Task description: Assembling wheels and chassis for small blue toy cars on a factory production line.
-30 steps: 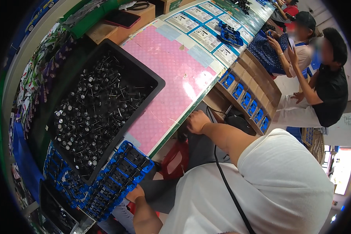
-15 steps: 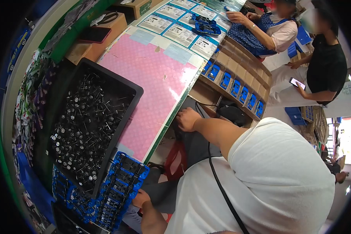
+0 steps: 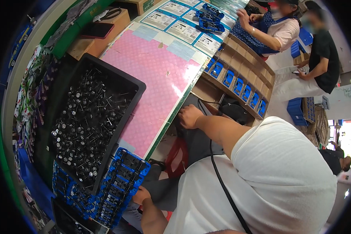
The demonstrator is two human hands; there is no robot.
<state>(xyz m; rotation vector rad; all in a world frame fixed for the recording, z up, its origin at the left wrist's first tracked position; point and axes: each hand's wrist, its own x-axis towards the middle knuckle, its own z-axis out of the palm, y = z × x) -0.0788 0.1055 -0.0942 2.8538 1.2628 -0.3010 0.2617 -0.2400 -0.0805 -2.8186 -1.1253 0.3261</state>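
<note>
My left hand (image 3: 141,195) grips the near corner of a blue plastic parts tray (image 3: 122,183) that lies on other blue trays at the table's near end. Beside them stands a black bin (image 3: 90,117) full of small black and silver pin-like parts. My right hand (image 3: 189,116) sits just below the table's green front edge (image 3: 171,117) with its fingers curled and nothing visible in them. A pink dotted mat (image 3: 152,78) covers the table between the two hands. A black cord (image 3: 222,183) runs across my white shirt.
Printed sheets (image 3: 183,23) and more blue trays (image 3: 208,19) lie further along the table. A wooden rack (image 3: 241,74) holds blue parts below the edge. Two seated people (image 3: 296,43) work at the far end. A cardboard box (image 3: 101,27) stands behind the mat.
The view has swung, so the table sits lower and nearer. My right hand stays curled by the table edge, and my left hand stays on the blue trays.
</note>
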